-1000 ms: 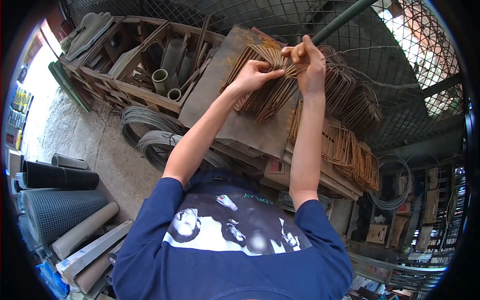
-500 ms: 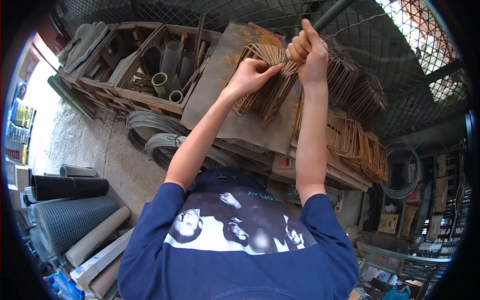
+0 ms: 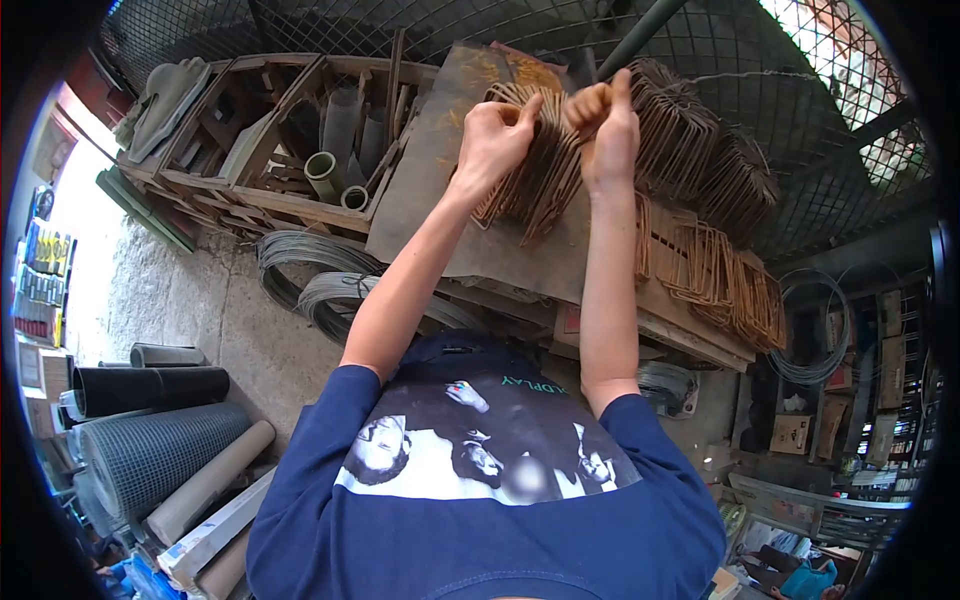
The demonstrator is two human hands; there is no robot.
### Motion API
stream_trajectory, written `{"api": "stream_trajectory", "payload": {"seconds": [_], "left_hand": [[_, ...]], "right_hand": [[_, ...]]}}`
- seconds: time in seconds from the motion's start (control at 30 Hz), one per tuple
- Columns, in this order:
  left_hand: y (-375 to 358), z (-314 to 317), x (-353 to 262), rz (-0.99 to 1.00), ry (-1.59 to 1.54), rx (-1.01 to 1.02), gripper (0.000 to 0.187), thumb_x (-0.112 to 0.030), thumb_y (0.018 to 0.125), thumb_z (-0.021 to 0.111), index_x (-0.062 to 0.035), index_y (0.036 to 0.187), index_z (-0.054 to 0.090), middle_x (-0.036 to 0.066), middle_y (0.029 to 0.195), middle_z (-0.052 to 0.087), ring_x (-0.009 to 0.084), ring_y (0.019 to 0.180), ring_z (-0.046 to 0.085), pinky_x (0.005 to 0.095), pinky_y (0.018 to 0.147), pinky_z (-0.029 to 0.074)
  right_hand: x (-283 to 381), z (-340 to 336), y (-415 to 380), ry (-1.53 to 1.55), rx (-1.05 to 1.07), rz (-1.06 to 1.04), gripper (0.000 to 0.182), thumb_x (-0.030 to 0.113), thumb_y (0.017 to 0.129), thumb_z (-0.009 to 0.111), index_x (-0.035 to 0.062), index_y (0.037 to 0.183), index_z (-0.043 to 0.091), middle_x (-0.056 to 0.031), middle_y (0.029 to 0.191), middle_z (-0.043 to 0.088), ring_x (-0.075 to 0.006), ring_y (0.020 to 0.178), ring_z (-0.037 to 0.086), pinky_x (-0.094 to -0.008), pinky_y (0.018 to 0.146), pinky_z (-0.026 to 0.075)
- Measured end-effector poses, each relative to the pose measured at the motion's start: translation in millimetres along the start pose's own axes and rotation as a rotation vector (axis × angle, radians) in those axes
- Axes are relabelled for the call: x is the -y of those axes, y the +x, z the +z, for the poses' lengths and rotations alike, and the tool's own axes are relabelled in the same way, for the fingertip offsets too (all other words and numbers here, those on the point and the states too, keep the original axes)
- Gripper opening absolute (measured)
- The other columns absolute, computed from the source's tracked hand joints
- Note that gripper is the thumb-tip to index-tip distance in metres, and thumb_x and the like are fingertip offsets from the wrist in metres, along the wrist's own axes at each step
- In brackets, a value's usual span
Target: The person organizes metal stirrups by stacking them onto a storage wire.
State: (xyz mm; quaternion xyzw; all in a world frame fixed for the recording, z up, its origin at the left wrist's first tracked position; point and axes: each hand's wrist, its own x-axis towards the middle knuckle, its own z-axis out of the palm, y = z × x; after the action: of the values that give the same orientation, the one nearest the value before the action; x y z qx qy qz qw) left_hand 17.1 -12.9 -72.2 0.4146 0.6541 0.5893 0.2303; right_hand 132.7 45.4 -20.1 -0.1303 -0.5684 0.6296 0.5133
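A bundle of rusty rebar stirrups stands on a flat sheet on the bench, between and below my hands. My left hand is over its left upper side, fingers curled and thumb against the forefinger. At the bundle's upper right is my right hand, fingers folded in and thumb pointing up. Whatever lies between the fingers of either hand is too thin or hidden to make out. More stirrup bundles lean right of my right hand. A thin twisted wire runs behind them.
Wire coils lie on the floor left of the bench. Wooden bins with pipes stand at the back left, against mesh fencing. Loose stirrups lie along the bench's right part. Mesh rolls are at lower left.
My hands have moved apart slightly: the left shifted up and left, and the right tilted and came down a little. The thin wire behind lies flatter. The whole view has shifted slightly.
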Motion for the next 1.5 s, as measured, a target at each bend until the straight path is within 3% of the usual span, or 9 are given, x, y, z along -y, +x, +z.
{"api": "stream_trajectory", "payload": {"seconds": [0.1,0.27,0.3,0.53,0.7,1.03,1.2,1.4,1.5], "left_hand": [[16.6,6.4,12.9,-0.004,-0.167,-0.043,0.057,-0.038,0.089,0.063,0.0041,0.052,0.052,0.000,0.044,0.041,0.0067,0.047,0.034,0.0322,0.043,0.031],[39.8,6.8,16.1,-0.091,-0.384,-0.102,0.048,-0.037,0.087,0.066,0.0034,0.061,0.066,-0.001,0.050,0.052,0.0065,0.046,0.041,0.0282,0.043,0.035],[44.3,-0.5,17.4,-0.138,-0.359,0.006,0.047,-0.042,0.086,0.067,0.0049,0.083,0.069,0.004,0.069,0.062,0.0085,0.058,0.057,0.0230,0.056,0.049],[28.4,7.0,13.2,-0.162,-0.403,-0.030,0.047,-0.043,0.081,0.073,0.0032,0.080,0.066,0.005,0.071,0.062,0.0107,0.062,0.060,0.0248,0.059,0.051],[19.8,5.1,-2.8,-0.159,-0.319,-0.039,0.083,-0.031,0.065,0.088,0.0066,0.117,0.035,0.012,0.088,0.061,0.0109,0.074,0.058,0.0220,0.064,0.049],[24.0,9.4,4.6,-0.169,-0.512,-0.046,0.084,-0.020,0.063,0.089,0.0068,0.117,0.030,0.020,0.091,0.065,0.0192,0.074,0.065,0.0281,0.067,0.054],[14.0,7.7,-2.5,0.048,-0.080,-0.019,0.069,-0.031,0.075,0.080,0.0040,0.116,0.037,0.016,0.082,0.068,0.0134,0.073,0.063,0.0285,0.063,0.051],[-1.7,-8.1,-29.8,0.213,0.410,-0.119,0.031,-0.026,0.096,0.051,0.0007,0.089,0.065,0.021,0.085,0.066,0.0370,0.075,0.063,0.0413,0.068,0.049],[5.1,-14.7,-28.6,0.779,0.457,-0.240,0.028,-0.019,0.095,0.051,0.0047,0.086,0.062,0.020,0.073,0.064,0.0355,0.069,0.062,0.0415,0.064,0.048]], "right_hand": [[-2.4,-2.4,1.1,0.202,-0.112,0.064,0.057,0.048,0.101,0.019,0.0159,0.054,0.018,0.0052,0.048,0.012,-0.0098,0.043,0.008,-0.0290,0.041,0.008],[-11.1,-13.3,37.9,0.168,-0.044,-0.012,0.057,0.049,0.100,0.021,0.0150,0.054,0.020,0.0045,0.046,0.012,-0.0101,0.041,0.008,-0.0298,0.041,0.008],[-11.3,-15.1,44.5,0.181,-0.058,-0.004,0.057,0.049,0.100,0.020,0.0151,0.054,0.020,0.0045,0.047,0.012,-0.0102,0.040,0.008,-0.0298,0.041,0.008],[-13.7,-10.1,49.9,0.091,-0.036,-0.069,0.059,0.051,0.100,0.021,0.0157,0.052,0.018,0.0040,0.044,0.015,-0.0088,0.037,0.008,-0.0290,0.038,0.006],[-9.9,-10.6,43.5,0.096,-0.018,-0.074,0.060,0.052,0.100,0.021,0.0152,0.053,0.018,0.0041,0.045,0.014,-0.0093,0.038,0.009,-0.0290,0.039,0.007],[-4.5,-12.5,45.4,0.038,0.082,-0.217,0.061,0.054,0.099,0.022,0.0148,0.053,0.019,0.0044,0.045,0.014,-0.0096,0.039,0.008,-0.0289,0.039,0.008],[-1.4,-27.5,39.2,0.040,0.079,-0.137,0.061,0.055,0.099,0.023,0.0149,0.053,0.019,0.0047,0.046,0.014,-0.0091,0.039,0.008,-0.0291,0.039,0.009],[0.5,-20.7,36.7,-0.049,0.089,-0.163,0.060,0.054,0.099,0.024,0.0154,0.053,0.019,0.0047,0.046,0.015,-0.0081,0.038,0.010,-0.0279,0.038,0.008],[4.1,-19.0,35.7,-0.051,0.060,-0.085,0.060,0.055,0.099,0.025,0.0158,0.053,0.019,0.0044,0.045,0.016,-0.0077,0.037,0.012,-0.0274,0.037,0.009]]}}
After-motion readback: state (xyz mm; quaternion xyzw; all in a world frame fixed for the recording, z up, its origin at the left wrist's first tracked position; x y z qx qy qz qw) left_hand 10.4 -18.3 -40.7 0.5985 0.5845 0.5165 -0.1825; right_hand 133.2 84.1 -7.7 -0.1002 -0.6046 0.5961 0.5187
